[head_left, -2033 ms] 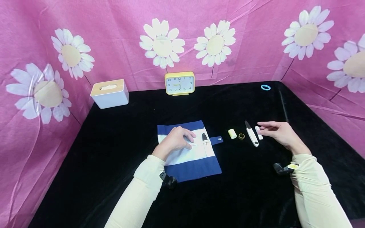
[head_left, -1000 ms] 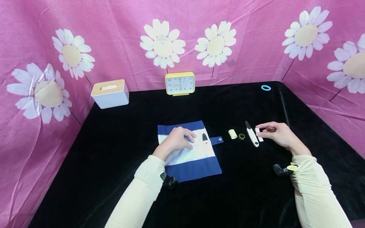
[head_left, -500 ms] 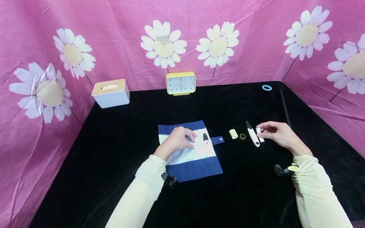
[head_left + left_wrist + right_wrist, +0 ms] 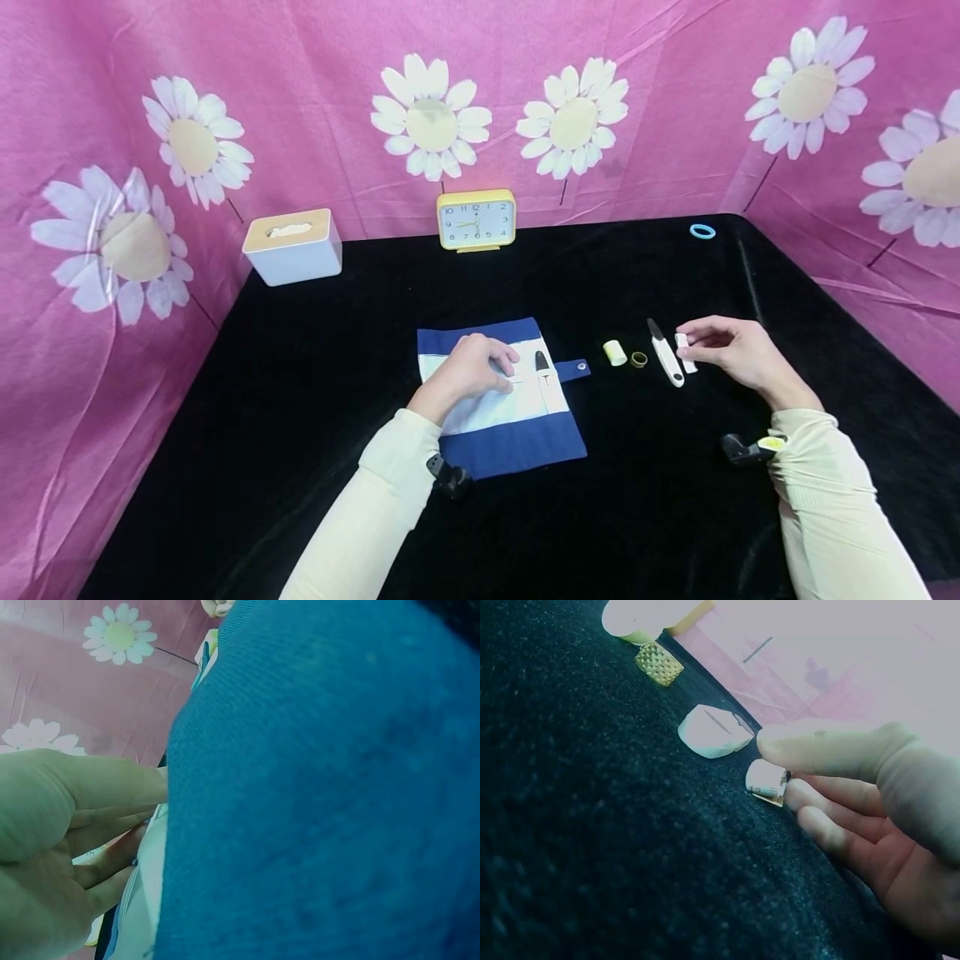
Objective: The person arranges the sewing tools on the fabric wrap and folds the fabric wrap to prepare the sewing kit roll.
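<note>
My left hand [image 4: 471,367] rests on an unfolded blue and white fabric pouch [image 4: 517,446], its fingers loosely bent over the white panel. A black-tipped tool [image 4: 542,362] sits in a slot of that panel. Farther right, my right hand [image 4: 738,354] pinches a small white strip-shaped piece [image 4: 767,776] between thumb and fingers, low over the black cloth. It carries dark printed marks and a gold-coloured lower edge. Just left of it lies a white tool [image 4: 667,363] with a black tip. Beside that are a dimpled gold thimble [image 4: 660,664] and a pale yellow spool [image 4: 615,353].
A black cloth covers the table [image 4: 300,400]. Toward the back stand a tissue box [image 4: 296,258] with a wooden lid and a yellow clock [image 4: 477,221]. A light blue ring [image 4: 702,232] lies at the back right. Pink daisy-print fabric hangs behind.
The right thumb and fingers have closed in on the white strip-shaped piece, which has turned slightly. My left hand and the pouch have stayed in place.
</note>
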